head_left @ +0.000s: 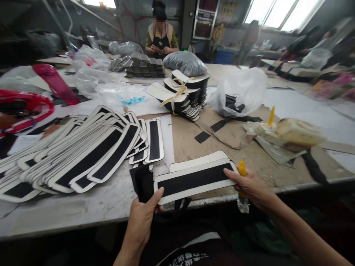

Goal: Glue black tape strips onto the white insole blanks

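Note:
A white-edged strip with a black centre is held at both ends, near the table's front edge. My left hand grips its left end with the thumb on top; black fabric pieces hang beside that hand. At the right end my right hand pinches the strip and also has a yellow-handled brush between its fingers, bristles pointing down. Behind the held strip lies a plain whitish strip, partly covered by it. Many similar black-centred strips are fanned out on the left of the table.
Tied stacks of curved pieces stand mid-table. Right of them are a plastic bag with black pieces, a black strip and a glue container with a yellow tool. A person works across the table, behind grey stacks.

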A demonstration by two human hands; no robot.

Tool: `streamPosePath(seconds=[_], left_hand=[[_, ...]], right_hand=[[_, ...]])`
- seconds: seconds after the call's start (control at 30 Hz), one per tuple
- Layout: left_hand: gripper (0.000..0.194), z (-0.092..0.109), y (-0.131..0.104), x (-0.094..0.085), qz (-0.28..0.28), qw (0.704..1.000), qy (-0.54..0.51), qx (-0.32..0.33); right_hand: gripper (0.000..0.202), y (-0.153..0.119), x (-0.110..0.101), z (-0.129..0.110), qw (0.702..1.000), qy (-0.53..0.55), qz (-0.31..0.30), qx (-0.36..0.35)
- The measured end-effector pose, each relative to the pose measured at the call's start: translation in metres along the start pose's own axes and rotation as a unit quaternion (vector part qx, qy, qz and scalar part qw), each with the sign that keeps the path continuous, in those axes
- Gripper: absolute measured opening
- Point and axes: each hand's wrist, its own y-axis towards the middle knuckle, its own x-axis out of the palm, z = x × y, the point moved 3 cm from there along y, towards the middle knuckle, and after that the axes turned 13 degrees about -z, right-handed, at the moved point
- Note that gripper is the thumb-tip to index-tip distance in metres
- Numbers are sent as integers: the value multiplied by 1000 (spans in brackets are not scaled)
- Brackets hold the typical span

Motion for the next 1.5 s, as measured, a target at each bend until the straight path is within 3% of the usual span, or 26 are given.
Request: streamPosePath(seconds=[0.23,0.33,0.4,0.47,0.53,0.63,0.77,1.07,1.33,1.43,1.5], left_hand=[[36,4,0,0,-39,999,-32,-2],[30,-3,-1,0,-56,991,-103,-66],[23,-10,-2,-1,-33,977,-177,-117],[29,-14,-3,-1,-13,964,-228,-134],[28,-14,-3,1,-34,967,-223,-118],[25,-8,-2,5,-75,986,-134,-70],[27,0,-2,2,-41,998,-55,-11],[27,-8,0,-1,-103,967,-218,-87],[23,13,-3,-15,-28,987,-153,36],[21,22,-6,-18,-37,981,-187,37],[21,29,-4,-25,-28,979,-197,37]], right_hand=[[39,0,-1,0,997,68,-38,-6],[36,-3,2,-1,988,138,-67,-16],[34,-4,3,-1,980,177,-87,-19],[33,-5,3,0,973,205,-102,-18],[34,-5,2,2,972,210,-109,-13],[37,-3,-2,5,981,169,-100,2],[40,2,-5,6,995,78,-63,26],[44,9,1,5,978,167,-119,48],[46,50,-6,14,985,5,-59,162],[46,60,8,1,989,6,-76,125],[46,63,20,-16,997,-13,-71,33]])
